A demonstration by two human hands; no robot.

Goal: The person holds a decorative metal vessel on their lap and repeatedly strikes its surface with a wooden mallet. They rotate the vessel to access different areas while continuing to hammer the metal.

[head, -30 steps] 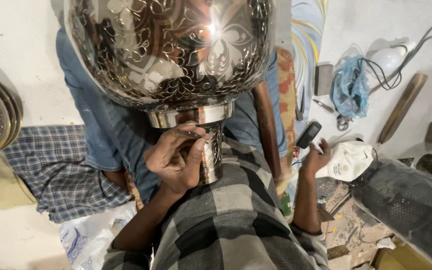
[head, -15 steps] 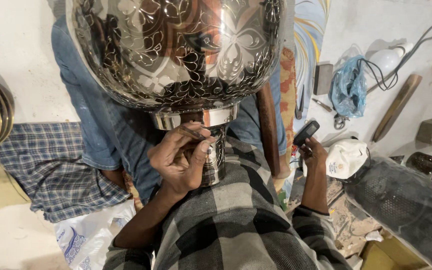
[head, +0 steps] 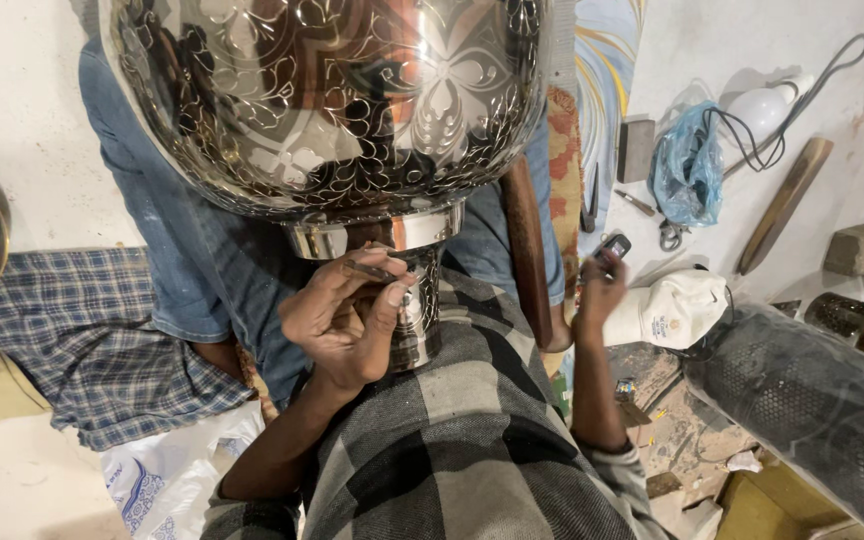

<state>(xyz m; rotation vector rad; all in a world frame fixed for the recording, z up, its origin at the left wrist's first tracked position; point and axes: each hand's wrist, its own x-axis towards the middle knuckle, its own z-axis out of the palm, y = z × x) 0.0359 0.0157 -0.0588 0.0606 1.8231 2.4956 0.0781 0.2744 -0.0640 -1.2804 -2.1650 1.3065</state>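
Large engraved silver vessel [head: 332,110] fills the top of the view, floral pattern cut into a polished bowl, narrowing to a banded neck [head: 377,232] at 6 o'clock of the bowl. It rests on the person's lap, over blue jeans [head: 167,250].

Left hand [head: 347,320] sits right at the neck, fingers curled, pinching a thin dark engraving tool [head: 370,270] between thumb and fingertips. Tool tip is against the metal just below the band. Grip is closed on the tool.

Right hand [head: 600,290] is out at 3 o'clock, well apart from the vessel, fingers wrapped around a small dark hammer-like tool [head: 612,246]; exact kind hard to tell.

A wooden handle [head: 527,250] leans beside the vessel's neck at 3 o'clock.

Around: checked cloth [head: 72,340] at 9 o'clock, white cap [head: 677,310] just beside the right hand, blue plastic bag [head: 687,170] and a black cable [head: 792,100] at 2 o'clock, wooden stick [head: 784,205] near them.
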